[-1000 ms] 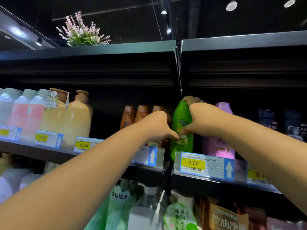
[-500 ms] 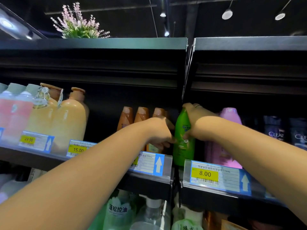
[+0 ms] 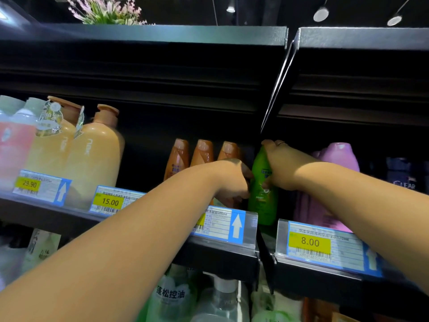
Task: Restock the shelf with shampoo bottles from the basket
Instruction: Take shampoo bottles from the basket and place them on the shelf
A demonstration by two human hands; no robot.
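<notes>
Nearest, two bare forearms: the left one rising from 7 o'clock toward the centre, the right one coming in from 4 o'clock. Under them at 6 o'clock, on a lower level, pale green and clear bottles (image 3: 171, 296), partly hidden.

Next, the front edge of the black shelf (image 3: 220, 257), with price tags clipped along it: the 29.90 tag (image 3: 29, 184) at 9 o'clock, the 15.00 tag (image 3: 110, 202) beside it, the 8.00 tag (image 3: 310, 242) at 4 o'clock.

Just behind that edge, a little right of centre, the green shampoo bottle (image 3: 262, 203), upright at the seam between two shelf sections. Base low behind the tag rail; impossible to tell whether already resting on the board. Round its upper part, the right hand (image 3: 285, 168), closed firmly, fingers over the cap. Against its left side, the left hand (image 3: 232, 182), fingers curled under; not clear whether gripping the bottle or only touching it.

Just left of the bottle, three brown bottles (image 3: 202, 152) in a row; just right, a purple bottle (image 3: 339, 156), partly behind the right wrist. Farther out at 9 o'clock, large tan pump bottles (image 3: 97, 154); at 3 o'clock, dark bottles (image 3: 404, 175).

Farthest, at 11 o'clock on the top board, a plant (image 3: 104, 10) with pink flowers; at 1 o'clock, round ceiling lamps (image 3: 321, 13).
</notes>
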